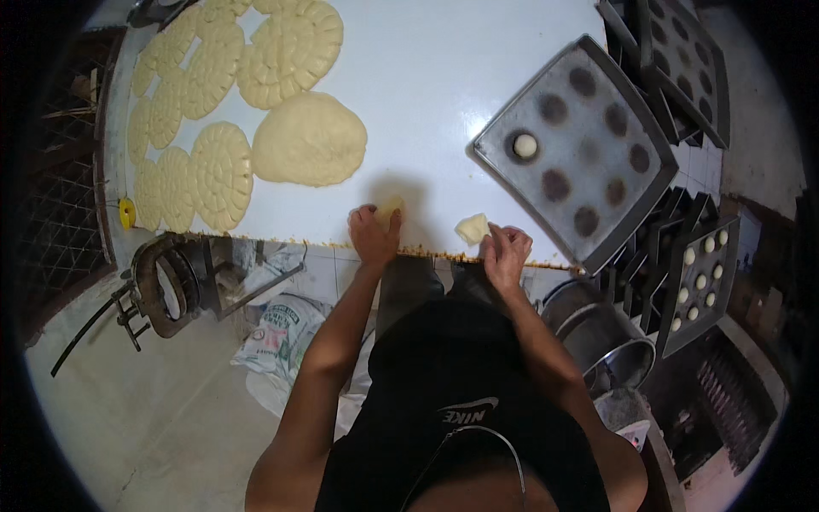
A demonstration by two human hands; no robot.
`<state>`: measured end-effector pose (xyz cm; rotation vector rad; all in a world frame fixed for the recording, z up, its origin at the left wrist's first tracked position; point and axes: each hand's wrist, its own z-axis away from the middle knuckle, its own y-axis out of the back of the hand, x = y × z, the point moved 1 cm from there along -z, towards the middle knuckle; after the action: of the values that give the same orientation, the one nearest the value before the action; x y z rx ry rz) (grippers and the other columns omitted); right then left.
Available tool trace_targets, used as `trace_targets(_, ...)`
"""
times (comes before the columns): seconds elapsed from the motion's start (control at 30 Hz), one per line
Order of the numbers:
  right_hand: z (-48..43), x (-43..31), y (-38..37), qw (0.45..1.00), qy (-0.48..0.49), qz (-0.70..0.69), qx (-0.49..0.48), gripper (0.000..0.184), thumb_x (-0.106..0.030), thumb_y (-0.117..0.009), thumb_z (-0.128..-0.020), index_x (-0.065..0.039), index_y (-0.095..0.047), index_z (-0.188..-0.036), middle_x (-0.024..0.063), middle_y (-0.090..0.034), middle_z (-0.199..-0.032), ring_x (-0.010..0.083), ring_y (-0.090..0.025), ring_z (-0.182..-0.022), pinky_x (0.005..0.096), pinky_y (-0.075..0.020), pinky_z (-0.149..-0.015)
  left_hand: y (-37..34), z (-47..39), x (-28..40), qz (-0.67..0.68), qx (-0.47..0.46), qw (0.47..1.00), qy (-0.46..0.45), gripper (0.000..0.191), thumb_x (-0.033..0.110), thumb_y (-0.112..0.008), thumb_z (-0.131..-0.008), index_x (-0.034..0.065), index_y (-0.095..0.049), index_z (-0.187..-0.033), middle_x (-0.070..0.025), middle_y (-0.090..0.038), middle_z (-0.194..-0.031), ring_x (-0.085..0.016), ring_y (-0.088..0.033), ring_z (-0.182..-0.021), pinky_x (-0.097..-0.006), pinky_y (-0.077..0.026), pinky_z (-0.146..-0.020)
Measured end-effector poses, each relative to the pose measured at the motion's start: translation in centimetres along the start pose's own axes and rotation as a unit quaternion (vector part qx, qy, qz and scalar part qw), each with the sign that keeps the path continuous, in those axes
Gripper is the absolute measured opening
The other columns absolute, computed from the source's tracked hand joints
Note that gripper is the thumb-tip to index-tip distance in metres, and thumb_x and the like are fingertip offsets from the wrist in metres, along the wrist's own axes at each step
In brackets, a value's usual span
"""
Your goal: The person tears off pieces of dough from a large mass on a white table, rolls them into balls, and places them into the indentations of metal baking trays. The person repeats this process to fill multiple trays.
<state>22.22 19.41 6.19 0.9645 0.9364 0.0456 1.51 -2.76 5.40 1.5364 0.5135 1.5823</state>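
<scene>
My left hand point(375, 238) is curled around a small dough piece point(390, 210) at the table's near edge; motion blurs this piece. To the right, the fingertips of my right hand point(509, 251) touch the side of another small dough piece point(471, 229), pale and uneven in shape. Whether they grip it is unclear. Beyond my left hand lies a large flattened dough round point(311, 141) with a smooth top. A square metal baking tray point(588, 150) stands right of my right hand, with one dough ball point(525, 146) in a dark round spot.
Several scored dough rounds point(221, 176) cover the left of the white table point(416, 77). Stacked trays point(697, 288) at the right hold dough balls. Below are a metal drum point(598, 333) and printed sacks point(281, 329). A yellow object point(127, 213) sits at the left edge.
</scene>
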Motion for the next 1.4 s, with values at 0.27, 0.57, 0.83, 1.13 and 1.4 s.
trace_targets(0.27, -5.5, -4.3, -5.8, 0.979, 0.174, 0.026, 0.105, 0.04, -0.022, -0.088, -0.079, -0.011, -0.067, -0.11, 0.0127, -0.063, -0.113, 0.0348, -0.058, -0.109, 0.0505, -0.042, -0.095, -6.1, -3.8, 4.0, -0.028, 0.082, 0.98, -0.179, 0.035, 0.021, -0.084, -0.079, 0.006, -0.067, -0.106, -0.013, -0.061, -0.11, -0.036, -0.056, -0.109, -0.0508, -0.043, -0.097)
trace_targets(0.57, -7.9, -7.2, -6.4, 0.972, 0.174, 0.066, 0.142, 0.025, -0.02, -0.082, -0.086, -0.01, -0.065, -0.101, 0.0112, -0.063, -0.105, 0.034, -0.059, -0.107, 0.0481, -0.0449, -0.094, -5.7, -6.1, 2.6, -0.01, 0.065, 0.971, -0.229, 0.026, 0.016, -0.083, -0.084, 0.0066, -0.067, -0.102, -0.0156, -0.064, -0.108, -0.037, -0.058, -0.106, -0.0523, -0.046, -0.096)
trace_targets(0.83, -7.4, -5.0, -5.3, 0.964, 0.201, 0.095, 0.144, 0.022, -0.018, -0.082, -0.087, -0.007, -0.066, -0.097, 0.0122, -0.065, -0.101, 0.0349, -0.059, -0.096, 0.0499, -0.0436, -0.085, -3.3, -9.5, 1.1, -0.023, 0.024, 0.939, -0.344, 0.029, 0.018, -0.085, -0.083, 0.0074, -0.067, -0.103, -0.013, -0.067, -0.108, -0.036, -0.061, -0.106, -0.0525, -0.048, -0.093)
trace_targets(1.13, -8.1, -6.0, -5.6, 0.962, 0.21, 0.066, 0.161, 0.019, -0.013, -0.081, -0.087, -0.006, -0.065, -0.095, 0.0124, -0.064, -0.099, 0.0361, -0.059, -0.095, 0.0503, -0.045, -0.088, -3.7, -7.8, 0.8, 0.025, 0.018, 0.952, -0.303, 0.029, 0.004, -0.081, -0.079, 0.0076, -0.069, -0.105, -0.0139, -0.066, -0.105, -0.037, -0.062, -0.104, -0.0479, -0.051, -0.093)
trace_targets(1.4, -7.2, -3.5, -5.2, 0.964, 0.236, 0.04, 0.117, 0.018, -0.005, -0.082, -0.085, -0.007, -0.067, -0.094, 0.0104, -0.067, -0.098, 0.0358, -0.062, -0.097, 0.0511, -0.0463, -0.09, -2.3, -8.1, 0.4, 0.014, 0.111, 0.961, -0.255, 0.021, 0.001, -0.075, -0.082, 0.0052, -0.067, -0.1, -0.0149, -0.064, -0.105, -0.038, -0.06, -0.104, -0.0495, -0.049, -0.092)
